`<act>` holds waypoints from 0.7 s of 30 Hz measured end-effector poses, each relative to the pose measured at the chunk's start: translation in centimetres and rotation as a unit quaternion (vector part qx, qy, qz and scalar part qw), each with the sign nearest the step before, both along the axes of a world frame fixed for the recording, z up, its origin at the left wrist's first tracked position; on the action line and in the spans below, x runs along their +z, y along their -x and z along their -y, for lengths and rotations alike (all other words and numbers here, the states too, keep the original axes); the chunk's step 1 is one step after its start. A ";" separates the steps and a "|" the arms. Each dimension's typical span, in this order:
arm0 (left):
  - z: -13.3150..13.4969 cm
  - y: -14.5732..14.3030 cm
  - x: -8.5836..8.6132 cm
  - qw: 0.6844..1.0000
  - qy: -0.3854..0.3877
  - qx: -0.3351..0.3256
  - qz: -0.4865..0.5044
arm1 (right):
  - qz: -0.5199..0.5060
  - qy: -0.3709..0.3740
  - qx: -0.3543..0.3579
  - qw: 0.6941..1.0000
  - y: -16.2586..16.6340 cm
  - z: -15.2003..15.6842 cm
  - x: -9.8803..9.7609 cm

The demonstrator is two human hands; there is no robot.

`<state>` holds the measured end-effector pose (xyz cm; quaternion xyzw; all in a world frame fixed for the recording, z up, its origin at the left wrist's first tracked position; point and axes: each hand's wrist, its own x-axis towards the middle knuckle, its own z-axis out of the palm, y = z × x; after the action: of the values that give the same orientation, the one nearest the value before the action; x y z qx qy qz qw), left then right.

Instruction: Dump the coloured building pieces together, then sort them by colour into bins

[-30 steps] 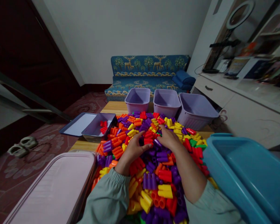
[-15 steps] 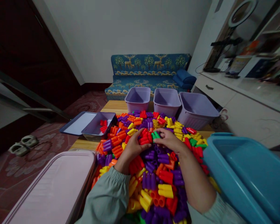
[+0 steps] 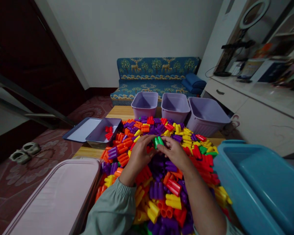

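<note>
My left hand (image 3: 140,151) and my right hand (image 3: 173,151) meet above a heap of plastic building blocks (image 3: 158,191), shaped like joined tubes. Between their fingertips is a green block (image 3: 158,142), pinched by the right thumb and fingers. The left fingers are curled against the green block's left side. A bit of red shows under the left palm, largely hidden by that hand. Purple, red, orange and yellow blocks lie around and below both hands.
Three lilac bins (image 3: 175,107) stand behind the heap. An open tin box (image 3: 104,132) at the left holds several red blocks. A pink lidded container (image 3: 61,192) flanks the near left, a blue tub (image 3: 259,182) the right. Behind is a patterned sofa (image 3: 156,83).
The green block has moved left, from the right fingers to between both hands. My left hand has turned over, and the red blocks it held are now mostly hidden.
</note>
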<state>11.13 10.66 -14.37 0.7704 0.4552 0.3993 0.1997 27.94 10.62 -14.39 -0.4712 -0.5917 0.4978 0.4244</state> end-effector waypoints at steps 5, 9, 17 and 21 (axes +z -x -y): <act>0.0 0.3 0.2 1.000 0.017 0.008 0.006 | 0.068 -0.061 -0.011 0.996 -0.4 -0.1 -0.1; 0.3 0.2 0.5 1.000 0.025 0.017 -0.003 | 0.112 -0.078 -0.065 0.989 -0.4 0.0 -0.2; 0.9 2.0 2.7 0.997 0.079 -0.021 0.009 | 0.062 -0.049 -0.082 0.993 -0.3 0.4 0.6; 1.0 6.6 4.2 0.980 0.113 0.115 -0.116 | 0.062 -0.023 -0.132 0.989 -1.6 0.2 0.8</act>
<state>4.54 9.64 -10.20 0.7264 0.6029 0.2739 0.1840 29.50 10.45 -13.55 -0.5650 -0.5609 0.3935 0.4597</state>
